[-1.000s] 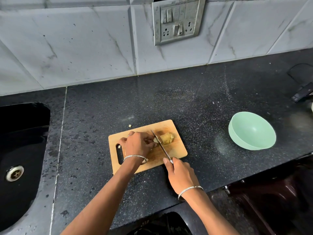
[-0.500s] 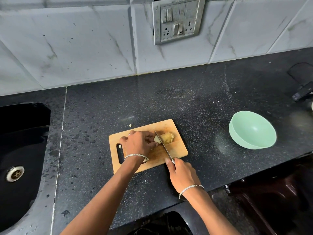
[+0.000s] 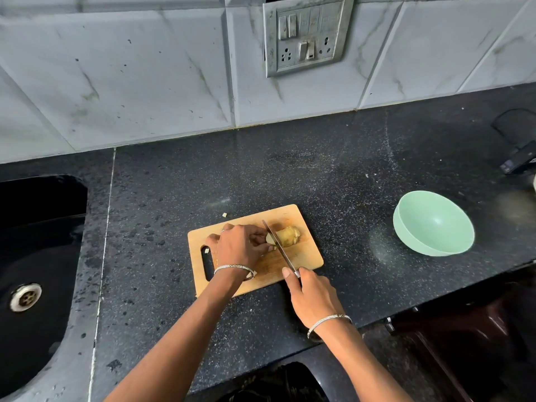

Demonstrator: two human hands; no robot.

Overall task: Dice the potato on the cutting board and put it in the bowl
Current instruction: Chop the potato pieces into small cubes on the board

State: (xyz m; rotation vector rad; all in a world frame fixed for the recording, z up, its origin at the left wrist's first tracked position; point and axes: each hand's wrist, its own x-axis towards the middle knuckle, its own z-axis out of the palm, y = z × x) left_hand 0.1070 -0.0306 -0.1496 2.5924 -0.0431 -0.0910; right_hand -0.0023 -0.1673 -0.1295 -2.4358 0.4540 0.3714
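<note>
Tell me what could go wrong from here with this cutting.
The left hand pinches the potato right beside the knife, so a slip may nick a finger. One bit already lies on the counter beyond the cutting board; more could scatter. The bowl stands apart from the board, so carried pieces might drop.

No text, brand, number or sign can be read anywhere. The switch plate (image 3: 307,36) on the tiled wall (image 3: 145,82) carries rockers and sockets with no legible marking. A dark object (image 3: 519,161) at the right edge of the worktop (image 3: 319,169) has a small pale patch, too blurred to make out. The bangle (image 3: 233,267) on the left wrist bears a fine pattern that cannot be told as letters.
</note>
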